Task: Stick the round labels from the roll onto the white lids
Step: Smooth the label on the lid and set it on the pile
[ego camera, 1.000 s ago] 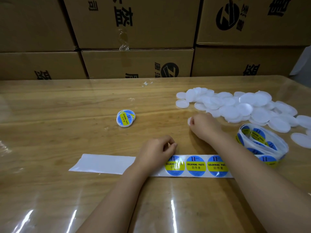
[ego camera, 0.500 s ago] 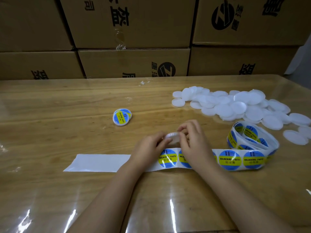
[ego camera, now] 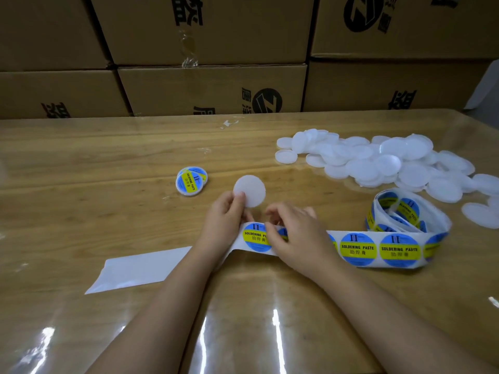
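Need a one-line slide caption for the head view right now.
Blank white lid in left hand, right hand pinching the label strip.

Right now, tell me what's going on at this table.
A person is labelling lids. The left hand holds a blank white lid up by its edge, while the right hand pinches at the first round label on the strip pulled from the roll. Labelled lids lie farther left; a pile of blank lids sits on the right.
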